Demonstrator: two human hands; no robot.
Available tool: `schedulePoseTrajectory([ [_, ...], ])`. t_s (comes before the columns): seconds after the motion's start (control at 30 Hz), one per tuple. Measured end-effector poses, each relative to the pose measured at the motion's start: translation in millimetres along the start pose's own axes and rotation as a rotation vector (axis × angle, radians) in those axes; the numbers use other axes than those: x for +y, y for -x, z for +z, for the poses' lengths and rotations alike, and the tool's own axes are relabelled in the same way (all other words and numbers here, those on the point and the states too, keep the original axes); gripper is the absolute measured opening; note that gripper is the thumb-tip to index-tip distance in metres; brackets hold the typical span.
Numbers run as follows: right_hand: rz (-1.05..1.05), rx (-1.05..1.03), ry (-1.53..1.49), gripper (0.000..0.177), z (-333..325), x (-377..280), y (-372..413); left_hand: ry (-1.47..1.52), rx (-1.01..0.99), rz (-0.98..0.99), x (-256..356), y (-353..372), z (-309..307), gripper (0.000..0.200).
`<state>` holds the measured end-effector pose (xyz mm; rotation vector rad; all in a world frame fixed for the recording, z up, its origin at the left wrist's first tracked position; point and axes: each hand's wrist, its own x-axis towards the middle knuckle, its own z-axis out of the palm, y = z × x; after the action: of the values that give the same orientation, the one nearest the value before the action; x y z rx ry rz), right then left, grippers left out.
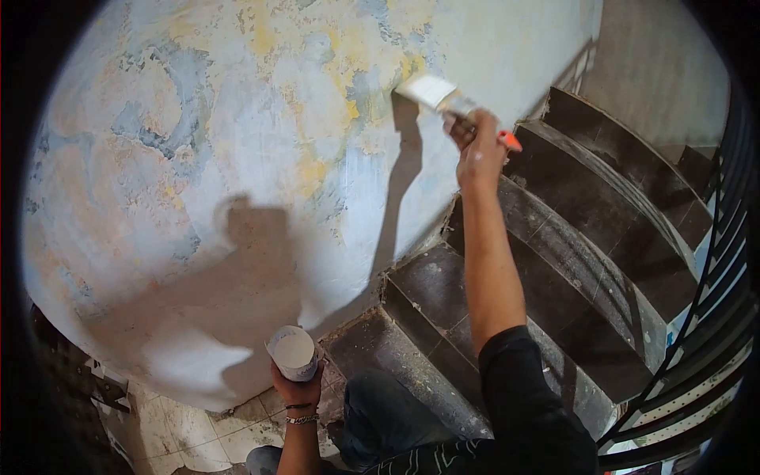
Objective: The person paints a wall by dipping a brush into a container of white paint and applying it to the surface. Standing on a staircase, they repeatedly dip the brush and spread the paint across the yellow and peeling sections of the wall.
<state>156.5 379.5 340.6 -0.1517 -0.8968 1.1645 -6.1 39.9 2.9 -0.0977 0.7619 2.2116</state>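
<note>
My right hand (477, 147) is raised and grips a wide paintbrush (443, 98) with an orange handle end; its white bristles press against the wall (237, 158). The wall is patchy, with blue, yellow and white stains, and a fresh white area low down. Low in the view, my left hand (297, 388) holds a white container of paint (293, 353) close to the wall's base. A bracelet sits on that wrist.
Dark tiled stairs (586, 237) climb to the right of the wall. A black metal railing (704, 317) curves along the right edge. My bent knee in dark jeans (380, 412) rests near the lowest step. Pale speckled floor tiles (198, 435) lie at the bottom left.
</note>
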Motion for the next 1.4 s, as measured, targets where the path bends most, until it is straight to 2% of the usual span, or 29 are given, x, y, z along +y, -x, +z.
schedulePoseTrajectory([
  [0.03, -0.027, -0.019, -0.034, 0.023, 3, 0, -13, -0.039, 0.004, 0.032, -2, -3, -4, 0.052],
  [0.1, 0.048, -0.001, -0.103, 0.024, 3, 11, -28, -0.049, -0.002, 0.044, -1, -3, -10, 0.051],
  [0.2, 0.13, 0.057, -0.099, 0.026, -51, 77, -21, -0.004, -0.022, 0.021, 5, 6, -1, 0.05],
  [0.27, 0.191, 0.18, -0.064, 0.03, -90, 103, 21, -0.038, -0.018, 0.057, 5, 12, 12, 0.05],
  [0.37, 0.299, 0.229, 0.127, 0.025, -167, 129, 83, -0.006, -0.039, 0.01, 4, 8, 5, 0.051],
  [0.4, 0.354, 0.312, 0.106, 0.025, -185, 132, 104, 0.032, -0.053, -0.032, 6, 8, 4, 0.051],
  [0.47, 0.49, 0.205, 0.28, 0.024, -212, 131, 135, 0.116, -0.077, -0.104, 9, 7, 4, 0.051],
  [0.57, 0.632, 0.268, 0.366, 0.026, -201, 144, 169, 0.043, -0.078, -0.052, 5, 1, -9, 0.051],
  [0.6, 0.621, 0.279, 0.3, 0.023, -190, 153, 168, 0.021, -0.099, -0.042, 4, -3, -15, 0.052],
  [0.67, 0.502, 0.298, 0.165, 0.02, -137, 135, 152, -0.029, -0.061, 0.011, 3, 2, -8, 0.052],
  [0.73, 0.234, 0.162, 0.008, 0.02, -100, 119, 111, -0.015, -0.019, 0.034, 5, 2, 2, 0.052],
  [0.87, 0.126, 0.0, -0.009, 0.025, -20, 32, 64, 0.035, -0.043, -0.012, 5, 0, -5, 0.052],
  [0.97, 0.047, -0.005, -0.065, 0.026, -11, 22, 59, -0.158, -0.012, 0.133, -6, -15, -22, 0.052],
  [1.03, 0.123, 0.005, -0.053, 0.027, -35, 58, 62, -0.213, -0.005, 0.175, -9, -15, -26, 0.053],
  [1.13, 0.21, 0.107, -0.042, 0.029, -90, 122, 119, -0.228, -0.076, 0.155, -4, -10, -22, 0.051],
  [1.23, 0.461, 0.182, 0.131, 0.029, -155, 149, 207, -0.545, -0.171, 0.285, -3, -17, -44, 0.068],
  [1.27, 0.545, 0.201, 0.163, 0.026, -182, 163, 233, -0.658, -0.177, 0.354, -4, -17, -46, 0.066],
  [1.33, 0.654, 0.183, 0.335, 0.028, -205, 165, 272, -0.442, -0.228, 0.259, 1, -15, -37, 0.063],
  [1.37, 0.771, 0.261, 0.346, 0.03, -198, 162, 285, -0.112, -0.265, 0.091, 10, -6, -23, 0.061],
  [1.4, 0.774, 0.243, 0.326, 0.03, -190, 167, 289, 0.008, -0.264, 0.029, 12, -3, -17, 0.059],
])
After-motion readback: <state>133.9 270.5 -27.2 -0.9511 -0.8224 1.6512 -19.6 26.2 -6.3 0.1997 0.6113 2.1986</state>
